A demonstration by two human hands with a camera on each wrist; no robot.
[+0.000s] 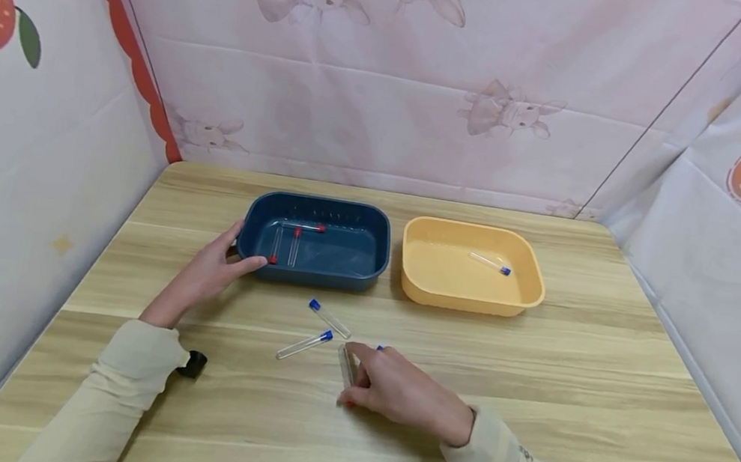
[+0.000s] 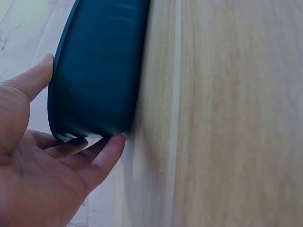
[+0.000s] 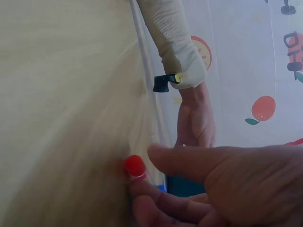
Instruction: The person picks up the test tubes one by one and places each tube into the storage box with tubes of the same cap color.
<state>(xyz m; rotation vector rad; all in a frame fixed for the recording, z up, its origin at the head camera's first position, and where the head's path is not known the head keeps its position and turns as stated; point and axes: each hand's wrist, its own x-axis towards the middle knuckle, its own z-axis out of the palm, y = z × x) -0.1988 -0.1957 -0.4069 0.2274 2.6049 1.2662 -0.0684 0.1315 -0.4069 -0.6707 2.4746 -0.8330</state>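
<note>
My left hand (image 1: 209, 268) holds the left front corner of a dark blue basin (image 1: 321, 278). In the left wrist view its thumb touches the rim and its fingers touch the end wall. Low over the table, my right hand (image 1: 397, 390) pinches a clear test tube (image 1: 346, 365) with a red cap (image 3: 135, 166) between thumb and fingers. Two blue-capped test tubes, one farther (image 1: 332, 320) and one nearer (image 1: 303, 346), lie left of that hand. Another blue cap (image 1: 381, 348) peeks out behind it; the rest of that piece is hidden.
Inside the blue basin lie three red-capped tubes. To its right stands a yellow basin (image 1: 471, 302) holding one blue-capped tube (image 1: 489, 263). The wooden table (image 1: 602, 346) meets printed cloth walls (image 1: 381, 127) at the back and sides.
</note>
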